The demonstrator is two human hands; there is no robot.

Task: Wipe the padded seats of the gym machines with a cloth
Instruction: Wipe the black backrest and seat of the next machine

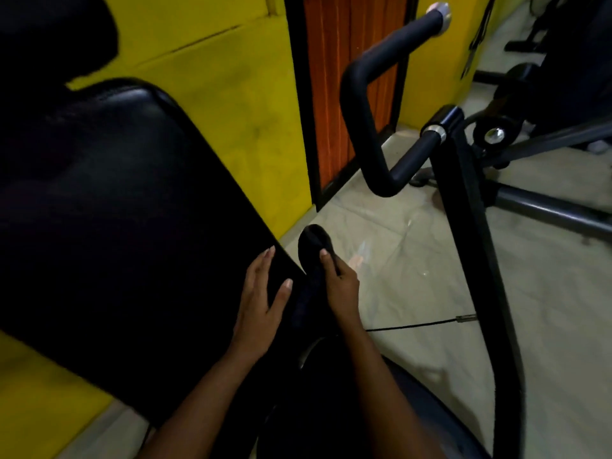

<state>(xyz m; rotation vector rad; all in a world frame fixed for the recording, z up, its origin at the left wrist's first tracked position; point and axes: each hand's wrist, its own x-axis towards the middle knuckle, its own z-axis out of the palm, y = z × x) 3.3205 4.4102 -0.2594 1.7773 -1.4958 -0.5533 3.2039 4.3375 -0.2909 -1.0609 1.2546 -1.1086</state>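
Item: black padded seat, a large glossy pad set at a tilt, taken as landmark for all entries below. Left hand: laid flat on the pad's lower right edge, fingers straight and spread, holding nothing. Right hand: just off the pad's right edge, fingers and thumb curled round a dark bunched piece. This is taken to be the cloth, though dark against a dark machine it cannot be told for certain. One fold stands above the fingers and a strip hangs below along the pad's edge, not on its face. Right of the pad: bent black handlebar, black frame post, pale floor. Behind the pad: yellow wall, orange door. Step in hand, judged: pad steadied, cloth readied at the edge, wiping stroke not yet begun. Next move calls for: bringing the cloth over the edge onto the pad's face, pressing it flat and sweeping toward the upper left, with the left hand lifted clear of that path
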